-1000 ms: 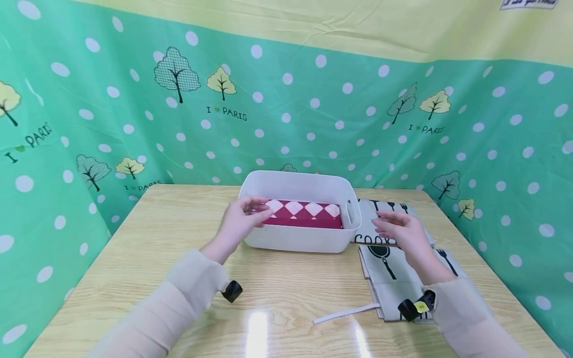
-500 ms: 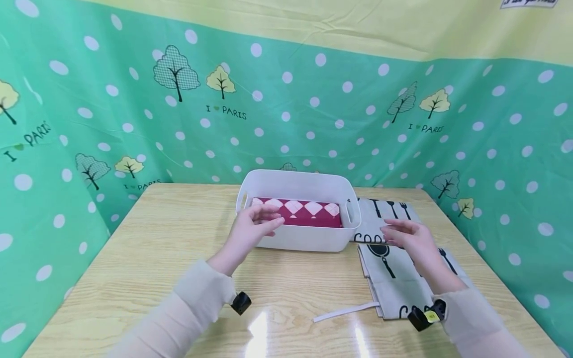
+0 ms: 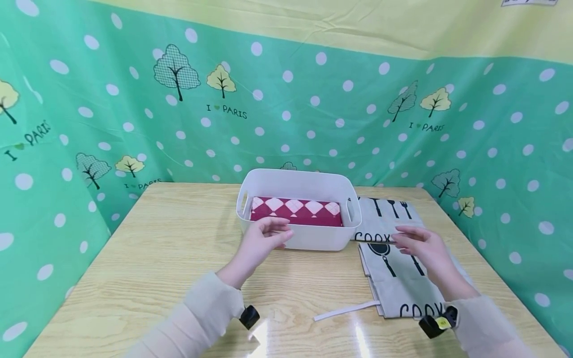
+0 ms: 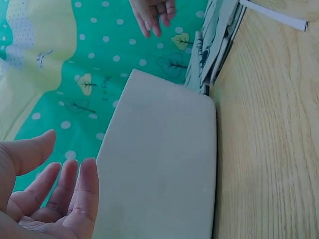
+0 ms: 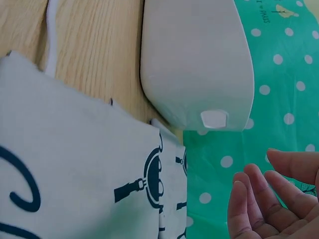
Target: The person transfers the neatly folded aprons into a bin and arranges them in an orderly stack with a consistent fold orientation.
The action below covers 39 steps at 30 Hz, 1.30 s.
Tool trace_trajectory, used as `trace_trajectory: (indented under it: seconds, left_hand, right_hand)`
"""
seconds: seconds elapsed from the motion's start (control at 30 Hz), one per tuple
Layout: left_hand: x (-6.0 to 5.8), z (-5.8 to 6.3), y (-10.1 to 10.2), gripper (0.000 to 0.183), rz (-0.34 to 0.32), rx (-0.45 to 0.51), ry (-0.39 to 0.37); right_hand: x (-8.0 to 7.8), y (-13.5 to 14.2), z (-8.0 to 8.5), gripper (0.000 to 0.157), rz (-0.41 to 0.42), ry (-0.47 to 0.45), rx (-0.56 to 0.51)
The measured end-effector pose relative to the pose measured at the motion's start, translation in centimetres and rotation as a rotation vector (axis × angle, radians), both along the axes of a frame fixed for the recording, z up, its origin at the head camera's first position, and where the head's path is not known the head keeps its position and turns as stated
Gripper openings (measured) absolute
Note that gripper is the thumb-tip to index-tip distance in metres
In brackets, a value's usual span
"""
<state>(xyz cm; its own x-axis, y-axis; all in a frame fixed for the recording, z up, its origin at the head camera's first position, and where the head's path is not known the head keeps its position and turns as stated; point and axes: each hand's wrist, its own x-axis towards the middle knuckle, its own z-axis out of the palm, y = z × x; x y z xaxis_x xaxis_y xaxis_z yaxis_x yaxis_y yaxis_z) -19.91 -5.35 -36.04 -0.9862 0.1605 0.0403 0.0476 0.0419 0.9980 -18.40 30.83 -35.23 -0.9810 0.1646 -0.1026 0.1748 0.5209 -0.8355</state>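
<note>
A white plastic basket (image 3: 313, 237) with a handle hole at each end stands at the back middle of the table. Inside it lies a folded dark red cloth (image 3: 304, 215) with pale diamond shapes. My left hand (image 3: 261, 243) hovers before the basket's front left side, fingers loosely bent and holding nothing. Over the folded grey cloths on the right floats my right hand (image 3: 423, 248), also without anything in it. One grey cloth (image 3: 398, 286), printed with black utensils and lettering, lies nearer me; another printed grey cloth (image 3: 380, 214) is behind it, beside the basket.
A thin white strap (image 3: 344, 311) sticks out leftward from the nearer grey cloth onto the wooden table (image 3: 188, 223). Behind and at both sides hangs a green dotted curtain (image 3: 286, 129) with printed trees.
Both hands have drawn back toward me and a little to the right. The left one has come away from over the basket's rim, showing more of the red cloth. The basket stays put.
</note>
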Motion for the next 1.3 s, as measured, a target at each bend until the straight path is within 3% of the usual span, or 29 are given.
trace_trajectory:
  seconds: [0.47, 1.07, 1.3]
  left_hand:
    - [0.8, -1.4, 1.5, 0.034, -0.068, 0.012, -0.025]
    - [1.8, -3.3, 3.4, 0.044, -0.109, 0.039, -0.103]
    - [2.2, -3.7, 4.1, 0.045, -0.121, 0.045, -0.096]
  right_hand:
    - [1.0, 3.6, -2.2, 0.065, -0.052, -0.047, -0.032]
    - [1.7, 7.4, -3.1, 0.073, -0.159, -0.12, 0.021]
    - [1.8, 8.7, -3.5, 0.076, -0.173, -0.155, 0.013]
